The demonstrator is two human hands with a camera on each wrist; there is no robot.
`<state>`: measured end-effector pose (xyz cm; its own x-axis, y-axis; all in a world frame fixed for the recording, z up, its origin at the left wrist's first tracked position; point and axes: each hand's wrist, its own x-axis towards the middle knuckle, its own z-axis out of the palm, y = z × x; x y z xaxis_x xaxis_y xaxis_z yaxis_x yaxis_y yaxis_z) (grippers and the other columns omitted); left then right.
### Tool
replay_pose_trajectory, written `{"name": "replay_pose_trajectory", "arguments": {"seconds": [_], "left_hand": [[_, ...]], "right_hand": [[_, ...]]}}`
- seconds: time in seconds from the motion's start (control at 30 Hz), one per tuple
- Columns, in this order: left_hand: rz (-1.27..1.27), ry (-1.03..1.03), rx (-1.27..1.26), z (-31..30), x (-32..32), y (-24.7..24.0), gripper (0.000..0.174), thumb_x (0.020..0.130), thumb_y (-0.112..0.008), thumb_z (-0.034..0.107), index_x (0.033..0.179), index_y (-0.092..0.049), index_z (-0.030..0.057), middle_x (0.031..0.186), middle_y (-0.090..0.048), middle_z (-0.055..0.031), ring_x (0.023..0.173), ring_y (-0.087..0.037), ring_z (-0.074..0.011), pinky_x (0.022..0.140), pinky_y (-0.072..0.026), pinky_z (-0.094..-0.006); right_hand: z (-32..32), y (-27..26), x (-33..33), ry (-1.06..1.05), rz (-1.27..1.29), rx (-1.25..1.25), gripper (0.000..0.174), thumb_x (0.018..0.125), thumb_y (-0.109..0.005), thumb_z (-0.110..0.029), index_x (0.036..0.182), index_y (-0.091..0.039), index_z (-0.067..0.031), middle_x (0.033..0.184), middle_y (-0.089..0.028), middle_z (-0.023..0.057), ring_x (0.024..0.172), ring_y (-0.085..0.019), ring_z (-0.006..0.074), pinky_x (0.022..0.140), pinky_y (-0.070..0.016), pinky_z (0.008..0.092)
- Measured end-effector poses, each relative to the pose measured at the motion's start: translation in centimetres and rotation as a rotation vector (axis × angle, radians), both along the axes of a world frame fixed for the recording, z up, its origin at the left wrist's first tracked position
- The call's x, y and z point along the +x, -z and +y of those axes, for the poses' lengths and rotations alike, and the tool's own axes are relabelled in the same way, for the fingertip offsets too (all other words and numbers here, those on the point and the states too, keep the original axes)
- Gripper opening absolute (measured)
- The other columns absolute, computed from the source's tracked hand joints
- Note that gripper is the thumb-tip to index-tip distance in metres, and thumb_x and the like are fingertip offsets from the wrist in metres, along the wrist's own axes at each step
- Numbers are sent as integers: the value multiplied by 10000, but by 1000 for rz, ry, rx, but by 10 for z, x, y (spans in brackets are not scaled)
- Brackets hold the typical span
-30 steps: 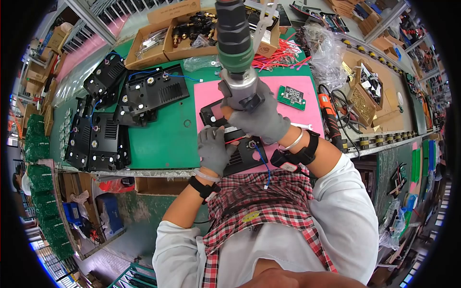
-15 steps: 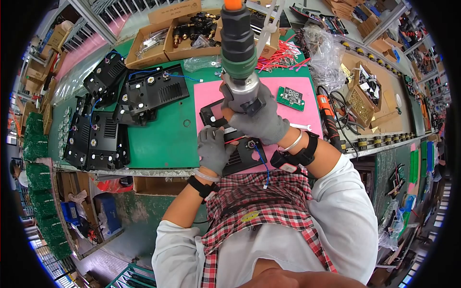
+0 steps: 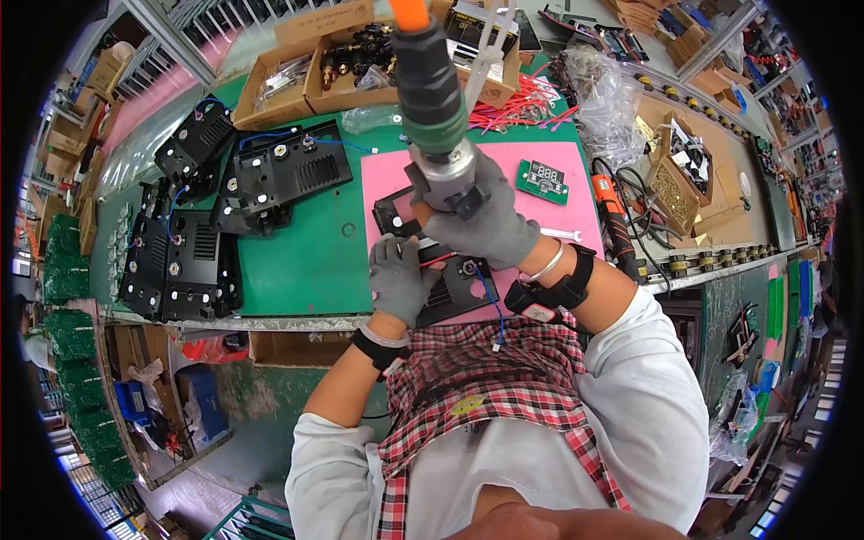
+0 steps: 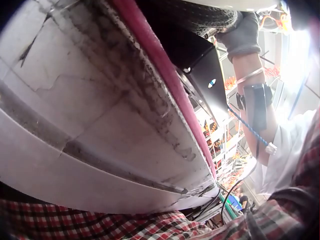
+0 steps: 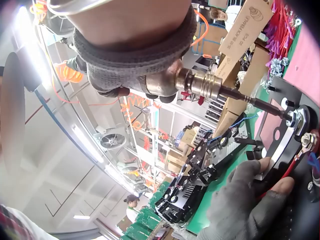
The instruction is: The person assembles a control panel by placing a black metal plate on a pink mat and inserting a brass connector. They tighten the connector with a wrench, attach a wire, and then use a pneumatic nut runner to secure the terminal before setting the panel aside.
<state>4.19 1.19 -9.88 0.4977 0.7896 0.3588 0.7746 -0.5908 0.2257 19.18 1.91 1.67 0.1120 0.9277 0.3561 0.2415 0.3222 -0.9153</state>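
Observation:
My right hand grips an air screwdriver, held upright. In the right wrist view its long bit reaches down to a metal nut or screw head on a black slotted panel. Lower left of it, my gloved left hand lies over the panel, its bare thumb and fingertip pinching a narrow bar with a silvery face. A red wire runs past that thumb. From the panel hangs a blue wire with a white plug. The left wrist view mostly shows the bench edge.
A pink mat lies under the panel, bearing a green display board and a wrench. Several black panels are stacked at left. Cardboard boxes and red wires stand behind. An orange-and-black tool lies at right.
The screwdriver's upper end swung slightly right, then back left, bringing an orange part at its top into view. Both hands stay nearly where they were on the panel.

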Motion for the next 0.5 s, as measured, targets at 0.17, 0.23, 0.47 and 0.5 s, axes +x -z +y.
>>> {"name": "replay_pose_trajectory", "arguments": {"seconds": [0.17, 0.23, 0.47, 0.5], "left_hand": [[2, 0, -43, 0, 0, -1, 582, 663, -683, 463, 1039, -556, 37, 980, -519, -94, 1027, -456, -305, 803, -402, -431], [-29, 20, -39, 1, -1, 3, 580, 665, -682, 459, 1042, -556, 36, 989, -519, -96, 1030, -453, -305, 823, -391, -431], [-55, 37, -97, 1, -2, 3, 565, 691, -663, 452, 1056, -544, 36, 1024, -524, -110, 1061, -430, -311, 880, -347, -438], [-47, 37, -97, 2, -3, 4, 570, 691, -660, 461, 1061, -547, 43, 1026, -522, -97, 1067, -426, -301, 886, -341, -436]], "right_hand": [[0, -14, 1, -50, -23, -34, 451, 697, -634, 48, 1117, -479, -14, 1018, -578, 29, 900, -561, 90, 780, -468, 242], [2, -18, 1, -68, 10, -56, 448, 691, -635, 51, 1109, -487, -16, 1001, -579, 26, 883, -562, 85, 774, -467, 241], [12, -66, 28, 225, -181, -148, 600, 595, -695, -225, 1138, -487, -76, 873, -626, 125, 816, -620, 277, 734, -481, 346], [16, -71, 35, 314, -260, -142, 602, 598, -694, -238, 1142, -488, -82, 868, -631, 124, 814, -623, 275, 736, -481, 346]]}}
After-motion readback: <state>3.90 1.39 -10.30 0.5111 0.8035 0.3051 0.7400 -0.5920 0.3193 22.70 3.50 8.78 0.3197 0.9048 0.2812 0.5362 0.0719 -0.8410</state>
